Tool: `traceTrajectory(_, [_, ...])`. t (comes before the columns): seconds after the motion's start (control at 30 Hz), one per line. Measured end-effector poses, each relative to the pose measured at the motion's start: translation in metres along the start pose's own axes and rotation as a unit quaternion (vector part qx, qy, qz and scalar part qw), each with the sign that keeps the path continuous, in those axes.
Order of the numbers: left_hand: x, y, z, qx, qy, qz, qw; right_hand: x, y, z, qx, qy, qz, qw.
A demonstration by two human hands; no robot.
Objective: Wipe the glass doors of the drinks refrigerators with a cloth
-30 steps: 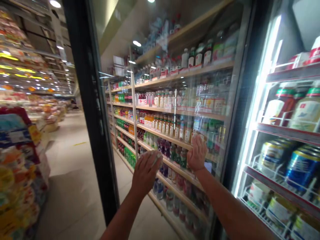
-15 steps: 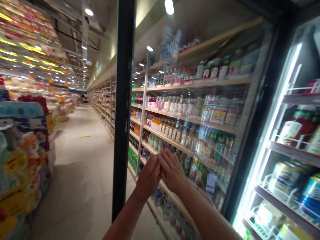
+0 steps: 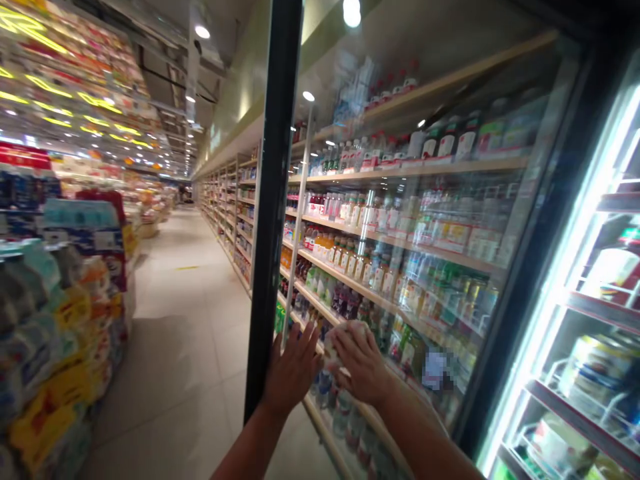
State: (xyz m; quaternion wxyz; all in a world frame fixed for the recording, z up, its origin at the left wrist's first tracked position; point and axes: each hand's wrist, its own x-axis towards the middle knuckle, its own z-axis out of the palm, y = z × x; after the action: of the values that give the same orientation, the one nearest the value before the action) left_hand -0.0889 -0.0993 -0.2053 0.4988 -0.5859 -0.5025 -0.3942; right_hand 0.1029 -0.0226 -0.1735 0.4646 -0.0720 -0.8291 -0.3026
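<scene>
Pale floor [image 3: 175, 347] borders a clear, black-framed glass door [image 3: 405, 233].

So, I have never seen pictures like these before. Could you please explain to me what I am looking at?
There is no machine here: these are a person's own bare hands, and every picture comes from one camera worn on the head, looking forward and down. The left hand is open, fingers spread, near the dark edge of a glass door. The right hand holds a pale, cloth-like thing under its fingers, at the glass. There is no table; through the glass you see bottles standing in rows. At the far right are brightly lit shelves with drinks. On the left, packaged goods are stacked beside an aisle.
</scene>
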Motion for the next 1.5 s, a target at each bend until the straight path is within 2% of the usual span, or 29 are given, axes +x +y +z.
traceTrajectory(0.07, [0.002,0.001,-0.003,-0.007,0.002,-0.002,1.0,0.005,0.014,-0.004,-0.02,0.007,0.021,1.0])
traceTrajectory(0.13, [0.013,0.004,-0.008,-0.011,0.021,-0.017,1.0,0.007,0.028,-0.005,-0.05,0.043,0.095,0.993])
traceTrajectory(0.2, [0.037,0.007,-0.013,-0.006,0.05,-0.034,0.998,0.002,0.036,-0.003,-0.072,0.093,0.165,0.979])
traceTrajectory(0.3, [0.089,0.01,-0.019,0.018,0.082,-0.035,0.996,-0.016,0.033,0.006,-0.08,0.13,0.2,0.968])
traceTrajectory(0.37, [0.118,0.01,-0.019,0.023,0.067,-0.033,0.997,-0.029,0.025,0.012,-0.085,0.131,0.204,0.966])
traceTrajectory(0.43, [0.133,0.009,-0.016,0.019,0.028,-0.024,0.999,-0.033,0.02,0.012,-0.084,0.127,0.206,0.967])
traceTrajectory(0.5, [0.133,0.008,-0.012,0.015,0.001,-0.014,1.0,-0.022,0.023,0.006,-0.075,0.125,0.225,0.963])
traceTrajectory(0.57, [0.125,0.008,-0.009,0.015,0.001,-0.006,1.0,0.003,0.034,-0.005,-0.058,0.138,0.269,0.951])
traceTrajectory(0.63, [0.117,0.007,-0.006,0.018,0.009,0.001,1.0,0.033,0.049,-0.016,-0.036,0.177,0.309,0.934])
traceTrajectory(0.67, [0.115,0.007,-0.005,0.02,0.012,0.003,1.0,0.045,0.056,-0.02,-0.028,0.204,0.319,0.925])
traceTrajectory(0.73, [0.113,0.006,-0.004,0.024,0.011,0.002,1.0,0.056,0.063,-0.024,-0.016,0.24,0.296,0.924])
traceTrajectory(0.8, [0.114,0.006,-0.003,0.026,0.007,0.0,1.0,0.047,0.058,-0.018,-0.017,0.244,0.243,0.939])
traceTrajectory(0.87, [0.116,0.006,-0.002,0.027,0.005,-0.002,1.0,0.028,0.047,-0.007,-0.027,0.214,0.201,0.955])
traceTrajectory(0.97, [0.116,0.005,0.0,0.025,0.004,-0.004,1.0,0.015,0.036,0.002,-0.043,0.178,0.193,0.964])
traceTrajectory(1.03, [0.116,0.004,0.001,0.024,0.002,-0.004,1.0,0.028,0.042,-0.001,-0.038,0.184,0.195,0.963])
traceTrajectory(1.13, [0.116,0.002,0.003,0.02,0.001,-0.007,1.0,0.064,0.065,-0.014,-0.024,0.212,0.206,0.955])
traceTrajectory(1.2, [0.116,0.002,0.004,0.021,0.003,-0.008,1.0,0.076,0.074,-0.019,-0.03,0.227,0.203,0.952])
traceTrajectory(1.3, [0.116,0.001,0.006,0.026,0.006,-0.005,1.0,0.063,0.065,-0.011,-0.049,0.225,0.201,0.952])
traceTrajectory(1.4, [0.116,0.0,0.008,0.02,0.006,-0.005,1.0,0.043,0.049,0.003,-0.068,0.197,0.21,0.955])
traceTrajectory(1.5, [0.116,-0.002,0.01,0.017,0.004,-0.005,1.0,0.051,0.053,0.004,-0.075,0.193,0.207,0.956])
